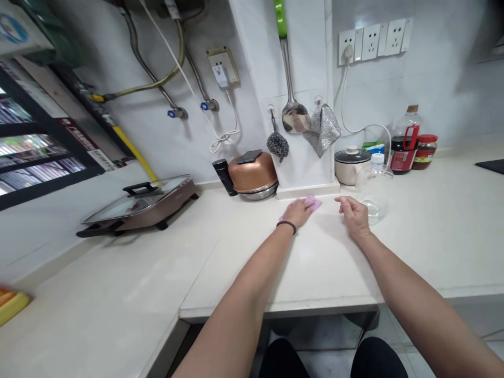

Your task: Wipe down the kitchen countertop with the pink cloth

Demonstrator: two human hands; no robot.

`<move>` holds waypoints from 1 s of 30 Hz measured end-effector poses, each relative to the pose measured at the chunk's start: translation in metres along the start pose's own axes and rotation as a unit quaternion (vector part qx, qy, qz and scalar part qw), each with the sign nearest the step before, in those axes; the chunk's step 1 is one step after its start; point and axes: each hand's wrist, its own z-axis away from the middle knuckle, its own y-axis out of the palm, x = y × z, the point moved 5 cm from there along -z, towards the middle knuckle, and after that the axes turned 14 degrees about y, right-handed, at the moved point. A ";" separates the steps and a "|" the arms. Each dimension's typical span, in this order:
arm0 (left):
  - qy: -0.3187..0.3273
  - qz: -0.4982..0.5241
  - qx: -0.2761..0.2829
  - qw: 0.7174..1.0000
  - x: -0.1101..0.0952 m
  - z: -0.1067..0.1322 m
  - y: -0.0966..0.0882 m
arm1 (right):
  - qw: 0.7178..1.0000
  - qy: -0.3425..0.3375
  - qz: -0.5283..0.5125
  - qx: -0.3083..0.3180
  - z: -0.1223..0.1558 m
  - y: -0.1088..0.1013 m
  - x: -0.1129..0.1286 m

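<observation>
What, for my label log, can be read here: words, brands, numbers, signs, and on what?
None can be read.
Label on bottle: blurred.
Label on jar: blurred.
Lettering on window strip: too small.
Logo on box, top left: blurred.
No text on cloth under left hand.

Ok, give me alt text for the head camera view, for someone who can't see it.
A person's left hand lies on a pink cloth on a white counter, and the right hand rests beside a clear jar. A copper pot and a lidded pan stand further back.
</observation>
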 end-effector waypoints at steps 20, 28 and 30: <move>-0.329 -0.112 -0.017 0.937 0.178 0.254 -0.097 | 1.000 0.007 0.020 0.007 -0.003 -0.001 -0.018; -0.306 -0.095 0.001 0.947 0.140 0.275 -0.083 | 1.000 -0.004 0.024 0.014 -0.004 0.002 -0.021; -0.292 -0.083 0.005 0.953 0.124 0.278 -0.078 | 1.000 -0.006 0.024 0.017 -0.004 0.003 -0.020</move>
